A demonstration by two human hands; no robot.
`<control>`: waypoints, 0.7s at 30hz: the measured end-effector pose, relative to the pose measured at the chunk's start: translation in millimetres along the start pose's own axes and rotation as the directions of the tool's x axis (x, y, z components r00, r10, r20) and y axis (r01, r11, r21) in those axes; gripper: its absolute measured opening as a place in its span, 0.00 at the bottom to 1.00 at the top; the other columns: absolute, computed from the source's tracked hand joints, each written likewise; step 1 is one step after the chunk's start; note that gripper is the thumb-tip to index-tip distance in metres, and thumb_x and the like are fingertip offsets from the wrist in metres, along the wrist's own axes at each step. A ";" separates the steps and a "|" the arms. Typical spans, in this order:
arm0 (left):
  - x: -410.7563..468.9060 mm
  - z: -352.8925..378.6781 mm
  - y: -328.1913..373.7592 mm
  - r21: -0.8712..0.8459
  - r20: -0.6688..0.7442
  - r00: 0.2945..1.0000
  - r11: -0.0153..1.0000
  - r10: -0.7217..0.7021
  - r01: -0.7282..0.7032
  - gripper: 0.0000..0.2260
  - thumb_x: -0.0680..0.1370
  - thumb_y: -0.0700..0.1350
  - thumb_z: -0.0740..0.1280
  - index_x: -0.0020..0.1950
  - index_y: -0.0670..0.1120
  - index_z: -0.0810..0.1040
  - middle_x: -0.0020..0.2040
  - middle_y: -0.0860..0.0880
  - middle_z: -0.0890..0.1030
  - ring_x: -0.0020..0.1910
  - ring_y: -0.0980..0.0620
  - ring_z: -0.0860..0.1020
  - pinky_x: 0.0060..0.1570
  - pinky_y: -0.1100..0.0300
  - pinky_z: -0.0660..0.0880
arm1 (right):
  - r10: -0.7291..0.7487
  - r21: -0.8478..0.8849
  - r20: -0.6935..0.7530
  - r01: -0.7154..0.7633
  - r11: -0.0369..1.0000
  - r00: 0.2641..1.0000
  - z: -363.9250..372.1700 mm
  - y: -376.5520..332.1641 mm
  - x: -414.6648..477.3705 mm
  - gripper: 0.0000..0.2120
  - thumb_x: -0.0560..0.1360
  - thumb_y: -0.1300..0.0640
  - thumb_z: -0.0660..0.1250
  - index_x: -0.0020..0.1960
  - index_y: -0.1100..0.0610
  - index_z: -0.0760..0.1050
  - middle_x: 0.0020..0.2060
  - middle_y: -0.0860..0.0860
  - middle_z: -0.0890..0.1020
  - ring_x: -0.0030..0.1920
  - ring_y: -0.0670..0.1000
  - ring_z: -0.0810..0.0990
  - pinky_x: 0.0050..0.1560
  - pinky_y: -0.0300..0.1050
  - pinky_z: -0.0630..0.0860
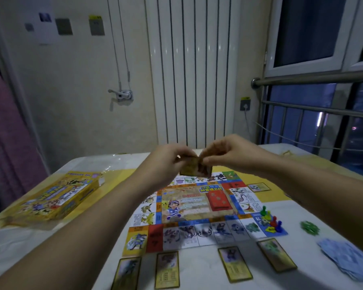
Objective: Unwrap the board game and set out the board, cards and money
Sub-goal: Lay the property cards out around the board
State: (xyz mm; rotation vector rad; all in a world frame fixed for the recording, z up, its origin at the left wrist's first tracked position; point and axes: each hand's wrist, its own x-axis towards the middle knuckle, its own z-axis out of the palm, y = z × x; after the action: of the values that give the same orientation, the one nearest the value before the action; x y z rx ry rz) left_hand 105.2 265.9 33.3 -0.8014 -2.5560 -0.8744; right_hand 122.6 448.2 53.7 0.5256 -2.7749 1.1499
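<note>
The box (pixel 52 200) is yellow, the board (pixel 187 206) ringed with red, blue, yellow and white squares; cards (pixel 167 270) show yellow borders, and the money (pixel 348 260) looks pale blue.

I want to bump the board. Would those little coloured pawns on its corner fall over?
Probably. The pawns stand upright on narrow bases, so likely tip easily. They look small and plastic, probably light. Crowded together on the board, one might topple another.

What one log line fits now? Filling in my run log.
left hand and right hand: pinch card stack above board; cards: four along near edge; pawns: board corner; box: left of board
</note>
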 end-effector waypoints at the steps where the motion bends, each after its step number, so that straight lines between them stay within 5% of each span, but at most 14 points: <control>1: 3.4 3.1 2.0 0.035 0.030 0.999 0.999 0.034 -0.035 0.11 0.78 0.38 0.64 0.53 0.52 0.81 0.45 0.56 0.78 0.49 0.55 0.77 0.49 0.59 0.75 | -0.003 -0.013 0.000 0.003 1.000 1.000 -0.9 2.9 -0.2 0.07 0.73 0.57 0.70 0.51 0.52 0.78 0.42 0.45 0.82 0.45 0.40 0.79 0.42 0.33 0.74; 5: 20.7 17.8 5.1 -0.063 -0.051 0.997 0.996 0.057 -0.060 0.09 0.78 0.42 0.65 0.56 0.52 0.80 0.45 0.56 0.79 0.47 0.56 0.78 0.46 0.61 0.76 | -0.007 0.001 -0.076 0.007 1.000 0.997 -5.3 13.8 13.6 0.07 0.72 0.61 0.71 0.46 0.55 0.73 0.38 0.53 0.82 0.42 0.49 0.83 0.43 0.42 0.79; 10: 41.8 34.6 -42.7 -0.153 -0.208 0.968 0.982 -0.138 0.107 0.13 0.80 0.44 0.63 0.64 0.52 0.75 0.50 0.58 0.78 0.44 0.62 0.76 0.45 0.64 0.72 | 0.109 0.057 -0.273 -0.097 0.994 0.956 -7.8 65.7 60.7 0.05 0.73 0.62 0.70 0.42 0.55 0.76 0.39 0.51 0.82 0.42 0.49 0.82 0.38 0.37 0.76; 13: 49.3 57.3 -86.0 -0.020 -0.002 0.968 0.968 -0.250 0.250 0.13 0.80 0.46 0.63 0.64 0.51 0.75 0.56 0.54 0.79 0.47 0.57 0.76 0.47 0.62 0.71 | 0.245 0.128 -0.322 -0.214 0.968 0.915 8.8 113.1 97.7 0.04 0.75 0.63 0.68 0.49 0.60 0.81 0.42 0.54 0.82 0.37 0.47 0.78 0.36 0.37 0.74; 17: 60.3 86.2 -130.5 0.276 0.320 0.896 0.935 -0.309 0.224 0.17 0.79 0.50 0.64 0.68 0.50 0.73 0.69 0.51 0.72 0.65 0.51 0.72 0.63 0.56 0.69 | 0.401 0.195 -0.331 -0.354 0.915 0.854 31.0 165.6 147.0 0.09 0.75 0.68 0.66 0.53 0.66 0.80 0.45 0.59 0.82 0.34 0.49 0.78 0.32 0.34 0.73; 21: 75.8 99.6 -155.2 0.373 0.455 0.835 0.918 -0.310 0.137 0.18 0.79 0.53 0.64 0.68 0.52 0.72 0.70 0.50 0.70 0.67 0.49 0.70 0.63 0.54 0.70 | 0.435 0.141 -0.360 -0.412 0.900 0.826 49.1 201.0 187.7 0.08 0.73 0.68 0.68 0.52 0.65 0.81 0.50 0.59 0.83 0.44 0.53 0.80 0.48 0.43 0.77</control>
State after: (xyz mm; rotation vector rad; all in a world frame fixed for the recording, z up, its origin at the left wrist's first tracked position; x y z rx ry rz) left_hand -59.7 258.5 -78.6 -0.6999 -3.1985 -0.2863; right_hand -120.8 493.6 -75.7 -0.3172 -2.5717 1.2464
